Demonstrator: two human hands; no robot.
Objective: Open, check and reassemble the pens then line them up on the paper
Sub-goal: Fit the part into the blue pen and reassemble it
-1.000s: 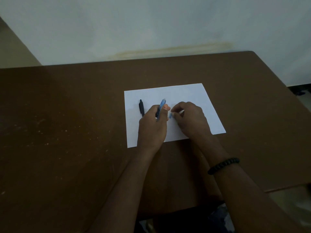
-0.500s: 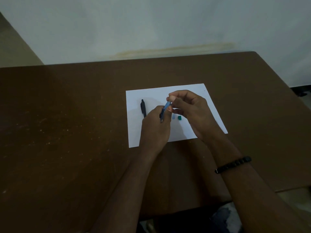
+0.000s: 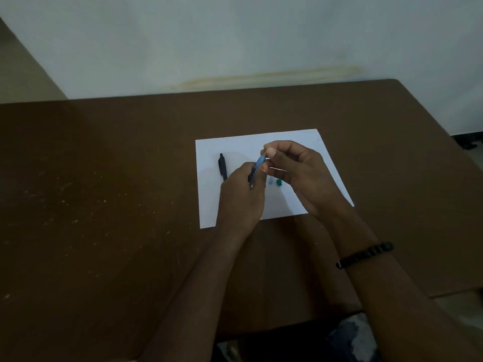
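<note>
Left hand [image 3: 241,194] fingers grip the blue pen [image 3: 257,169]; right hand [image 3: 300,173] fingers seemingly pinch its top.

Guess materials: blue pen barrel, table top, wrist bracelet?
Blue pen barrel: translucent plastic, light passes through. Table: looks like matte brown laminate or painted wood, scuffed with pale specks. Bracelet: dark round beads, faint sheen; stone, wood or plastic unclear.

Dark, seemingly beaded bracelet [image 3: 364,255]; bare forearms
</note>
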